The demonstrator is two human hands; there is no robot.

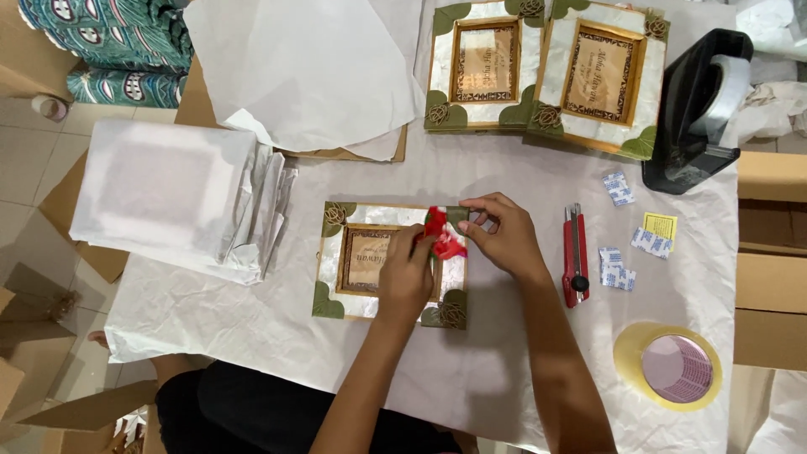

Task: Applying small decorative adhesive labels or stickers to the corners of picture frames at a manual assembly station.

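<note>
While white wrapping paper covers the counter (504,353), a picture frame (340,252) with pale shell-like panels and green leaf corners lies flat at its middle, under both of the person's hands. To the left sits a bundle wrapped in white paper (160,193); at the far edge two matching frames (546,67) lean side by side, with a black tape dispenser (698,109) to their right. A roll of clear tape (668,366) rests near the right front corner, and a red utility knife (575,252) lies just beside the right forearm, small sachets (618,269) scattered past it. The left hand (406,277) presses on the frame's right half, fingers curled down onto a small red ornament (441,235). The right hand (500,231) pinches that ornament closed between thumb and fingertips at the frame's upper right corner. The frame looks stiff yet fragile, probably best lifted by its outer edges; the ornament seems light and soft, needing only a fingertip hold.
</note>
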